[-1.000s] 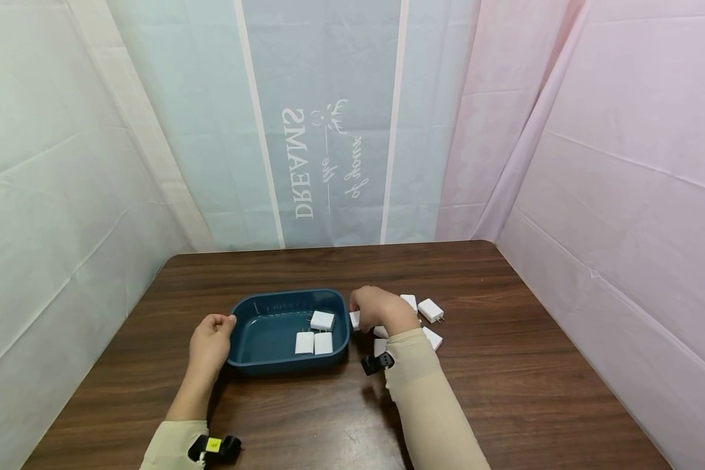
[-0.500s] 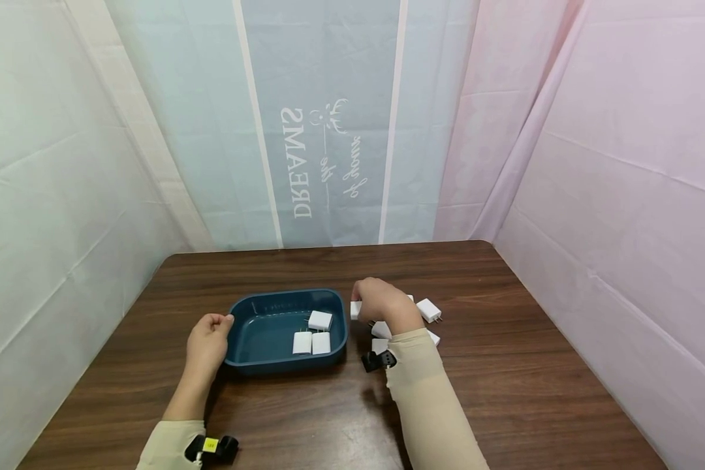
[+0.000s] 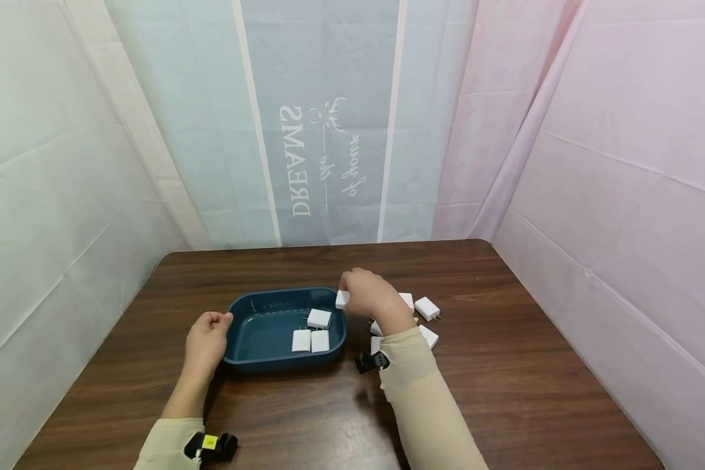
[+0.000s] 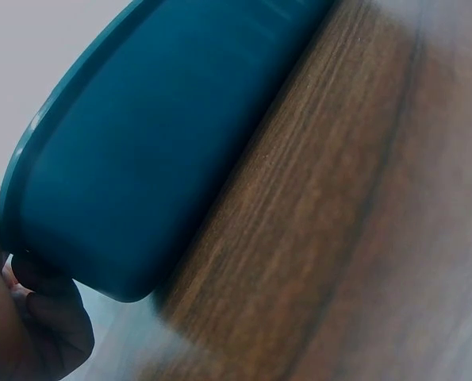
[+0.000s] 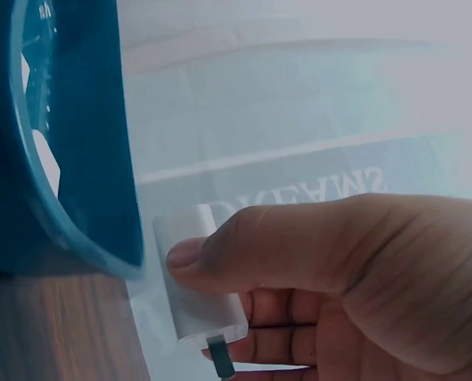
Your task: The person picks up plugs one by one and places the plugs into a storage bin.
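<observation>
A white plug-in charger (image 5: 196,309) with metal prongs is pinched between the thumb and fingers of my right hand (image 3: 369,295). In the head view this charger (image 3: 342,299) is raised beside the right rim of a dark blue plastic basin (image 3: 258,361). Three more white chargers (image 3: 301,341) lie inside the basin, toward its right half. At the basin's left end, my left hand (image 3: 206,341) grips the rim, and the left wrist view shows curled fingers (image 4: 57,321) against the wall of the basin (image 4: 132,151).
Several loose chargers (image 3: 427,309) lie on the brown wooden table (image 3: 505,365) to the right, partly hidden behind my right hand and wrist. Black wrist cameras (image 3: 371,362) sit on both sleeves. Light cloth curtains (image 3: 329,130) surround the table at back and sides.
My right hand has lifted the charger from the table beside the basin and moved it up and left to the rim. The left hand keeps its hold on the basin.
</observation>
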`<action>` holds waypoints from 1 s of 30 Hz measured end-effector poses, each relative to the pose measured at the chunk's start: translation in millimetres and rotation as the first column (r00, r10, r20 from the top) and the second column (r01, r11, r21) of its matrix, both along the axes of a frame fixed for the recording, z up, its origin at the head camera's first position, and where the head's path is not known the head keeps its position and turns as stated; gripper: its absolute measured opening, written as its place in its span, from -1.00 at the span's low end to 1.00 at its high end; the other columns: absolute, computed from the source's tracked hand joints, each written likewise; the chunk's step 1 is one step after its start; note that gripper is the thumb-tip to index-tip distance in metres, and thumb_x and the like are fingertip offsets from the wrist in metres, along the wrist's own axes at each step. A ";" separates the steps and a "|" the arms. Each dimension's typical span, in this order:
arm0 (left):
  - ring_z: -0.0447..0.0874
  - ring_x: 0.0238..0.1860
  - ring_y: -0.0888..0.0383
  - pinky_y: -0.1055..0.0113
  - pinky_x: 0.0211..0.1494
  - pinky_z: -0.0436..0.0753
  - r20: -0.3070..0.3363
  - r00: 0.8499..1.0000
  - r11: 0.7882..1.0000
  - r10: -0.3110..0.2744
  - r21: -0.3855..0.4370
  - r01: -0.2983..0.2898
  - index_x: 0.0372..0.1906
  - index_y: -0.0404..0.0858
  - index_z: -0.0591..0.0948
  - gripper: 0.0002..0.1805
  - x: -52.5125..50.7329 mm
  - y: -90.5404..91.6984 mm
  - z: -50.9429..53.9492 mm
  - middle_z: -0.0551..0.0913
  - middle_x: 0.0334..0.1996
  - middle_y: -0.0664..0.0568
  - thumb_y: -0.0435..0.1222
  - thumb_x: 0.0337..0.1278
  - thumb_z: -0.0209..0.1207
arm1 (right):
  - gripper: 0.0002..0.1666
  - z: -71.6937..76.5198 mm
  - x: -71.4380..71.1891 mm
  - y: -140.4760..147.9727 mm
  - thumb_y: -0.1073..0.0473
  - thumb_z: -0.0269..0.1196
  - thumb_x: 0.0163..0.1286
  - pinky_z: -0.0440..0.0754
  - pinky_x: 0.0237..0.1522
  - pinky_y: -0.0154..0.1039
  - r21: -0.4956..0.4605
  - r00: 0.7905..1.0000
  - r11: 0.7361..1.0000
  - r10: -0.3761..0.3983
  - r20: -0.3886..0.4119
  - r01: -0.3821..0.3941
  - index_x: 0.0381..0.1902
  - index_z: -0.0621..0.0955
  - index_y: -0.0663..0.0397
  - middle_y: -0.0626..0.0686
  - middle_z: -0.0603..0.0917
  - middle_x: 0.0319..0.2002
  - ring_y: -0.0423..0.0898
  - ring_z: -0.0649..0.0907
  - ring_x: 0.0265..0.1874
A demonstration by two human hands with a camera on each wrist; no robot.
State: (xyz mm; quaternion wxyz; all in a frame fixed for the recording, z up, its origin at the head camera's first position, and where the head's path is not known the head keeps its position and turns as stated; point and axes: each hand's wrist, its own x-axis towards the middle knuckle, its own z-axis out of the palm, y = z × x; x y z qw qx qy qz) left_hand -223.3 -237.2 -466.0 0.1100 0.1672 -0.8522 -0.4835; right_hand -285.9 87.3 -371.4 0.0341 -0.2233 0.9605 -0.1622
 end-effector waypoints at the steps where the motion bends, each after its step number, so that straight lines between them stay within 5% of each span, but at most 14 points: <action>1: 0.45 -0.25 0.02 0.25 -0.24 0.43 0.000 1.000 1.000 -0.003 0.001 0.003 0.01 -0.36 0.54 -0.58 -0.3 0.2 -0.1 0.49 -0.32 -0.07 -0.04 0.59 0.00 | -0.64 0.0 0.2 -1.7 0.23 0.40 0.21 0.61 -0.18 -0.14 0.008 1.000 1.000 0.009 -0.011 -0.009 -0.01 0.66 0.04 0.00 0.62 -0.09 -0.08 0.57 -0.23; 15: 0.43 -0.31 0.06 0.28 -0.30 0.42 -0.020 1.000 1.000 0.001 0.008 -0.001 -0.02 -0.36 0.55 -0.62 -2.1 1.5 1.5 0.46 -0.37 -0.03 -0.08 0.58 0.01 | -0.61 -3.7 -1.8 -21.4 0.11 0.41 0.30 0.61 -0.01 -0.12 0.054 0.991 0.997 0.061 -0.120 -0.055 0.08 0.66 0.02 0.01 0.62 -0.02 -0.09 0.57 -0.12; 30: 0.43 -0.29 0.05 0.27 -0.29 0.42 -0.014 1.000 1.000 0.003 0.013 -0.002 -0.01 -0.36 0.54 -0.62 -1.3 -0.8 1.1 0.46 -0.36 -0.04 -0.08 0.59 0.01 | -0.61 -18.4 0.5 -52.7 0.11 0.37 0.35 0.62 -0.02 -0.15 0.120 0.987 0.988 0.110 -0.121 -0.095 0.14 0.67 -0.06 -0.01 0.63 0.02 -0.11 0.59 -0.12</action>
